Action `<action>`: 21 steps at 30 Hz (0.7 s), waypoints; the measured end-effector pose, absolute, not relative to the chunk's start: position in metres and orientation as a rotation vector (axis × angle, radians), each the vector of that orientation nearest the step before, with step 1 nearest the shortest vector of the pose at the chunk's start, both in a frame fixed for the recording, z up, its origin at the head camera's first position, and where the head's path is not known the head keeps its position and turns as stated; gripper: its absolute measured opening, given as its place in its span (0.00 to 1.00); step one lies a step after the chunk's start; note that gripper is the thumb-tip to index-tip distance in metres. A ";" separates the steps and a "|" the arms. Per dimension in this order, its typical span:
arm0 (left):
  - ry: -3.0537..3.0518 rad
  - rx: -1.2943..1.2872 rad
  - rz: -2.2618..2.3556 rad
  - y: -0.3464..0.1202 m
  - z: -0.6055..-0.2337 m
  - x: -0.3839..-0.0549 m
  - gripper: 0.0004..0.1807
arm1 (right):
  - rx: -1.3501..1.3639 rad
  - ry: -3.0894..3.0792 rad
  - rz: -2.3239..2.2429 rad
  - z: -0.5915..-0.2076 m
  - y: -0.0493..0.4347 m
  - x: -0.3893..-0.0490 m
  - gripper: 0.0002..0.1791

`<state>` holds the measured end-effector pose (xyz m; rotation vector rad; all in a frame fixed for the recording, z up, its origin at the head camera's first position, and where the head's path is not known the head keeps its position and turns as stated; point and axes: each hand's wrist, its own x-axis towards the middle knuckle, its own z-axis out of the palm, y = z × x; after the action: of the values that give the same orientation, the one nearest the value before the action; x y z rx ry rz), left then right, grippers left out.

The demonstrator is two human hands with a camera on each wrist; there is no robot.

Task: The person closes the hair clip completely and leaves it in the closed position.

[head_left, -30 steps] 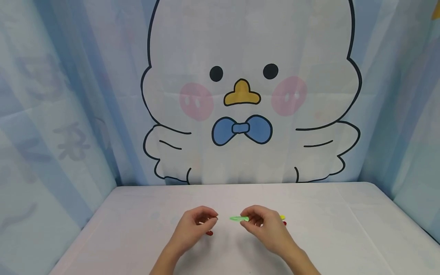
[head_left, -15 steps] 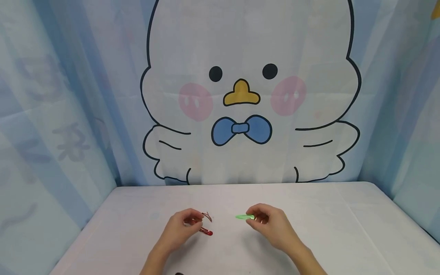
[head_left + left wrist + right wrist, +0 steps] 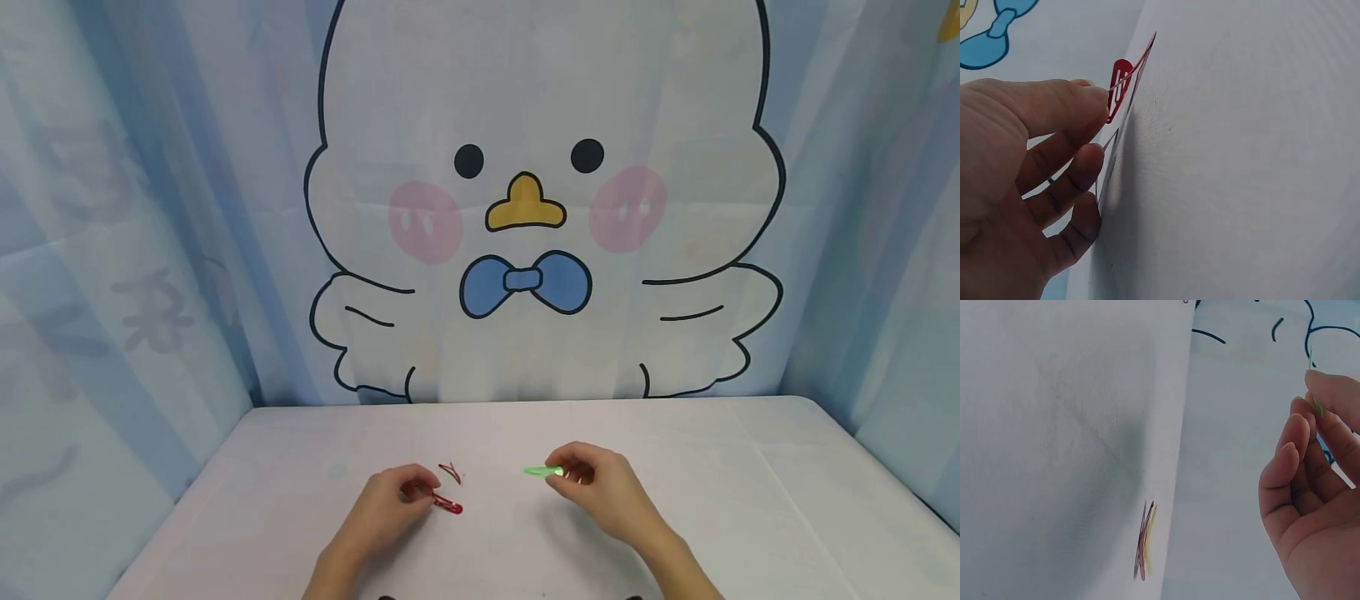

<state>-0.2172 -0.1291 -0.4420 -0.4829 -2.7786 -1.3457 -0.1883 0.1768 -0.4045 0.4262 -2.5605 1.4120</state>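
My right hand (image 3: 600,487) pinches a green snap hair clip (image 3: 542,472) by one end, just above the table. In the right wrist view, the green hair clip (image 3: 1317,406) sits between thumb and fingertips of the right hand (image 3: 1310,450). My left hand (image 3: 393,504) is low over the table, its fingertips right at the end of a red snap hair clip (image 3: 450,505). Beyond lies another, opened red clip (image 3: 451,473). The left wrist view has the left hand (image 3: 1041,150) loosely curled, with a red clip (image 3: 1120,78) beyond the thumb tip.
In the right wrist view, several red and yellow clips (image 3: 1145,540) lie together on the white table (image 3: 510,550). My right hand hides them in the head view. A curtain with a cartoon bird (image 3: 525,350) hangs behind the table's far edge.
My left hand has drawn back leftward and toward me, uncovering the opened red clip. My right hand has moved right with the green hair clip, covering the yellow and red clips.
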 end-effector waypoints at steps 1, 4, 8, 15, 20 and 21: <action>-2.780 -0.486 -1.346 -0.129 -0.442 -0.217 0.11 | 0.424 -2.562 1.414 -0.405 0.177 -0.189 0.08; -2.790 -0.493 -1.333 -0.130 -0.443 -0.218 0.11 | 0.418 -2.571 1.415 -0.405 0.177 -0.189 0.08; -2.800 -0.508 -1.306 -0.131 -0.445 -0.219 0.08 | 0.421 -2.579 1.413 -0.406 0.177 -0.190 0.08; -2.810 -0.492 -1.268 -0.129 -0.447 -0.218 0.04 | 0.410 -2.593 1.379 -0.406 0.180 -0.189 0.08; -2.827 -0.446 -1.241 -0.128 -0.445 -0.218 0.02 | 0.375 -2.604 1.372 -0.404 0.184 -0.189 0.08; -2.830 -0.442 -1.244 -0.127 -0.444 -0.218 0.02 | 0.358 -2.608 1.375 -0.403 0.184 -0.189 0.08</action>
<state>-0.2182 -0.1271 -0.4443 -0.4417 -2.8301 -1.2439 -0.1885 0.1845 -0.4032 0.3583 -2.6084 1.3754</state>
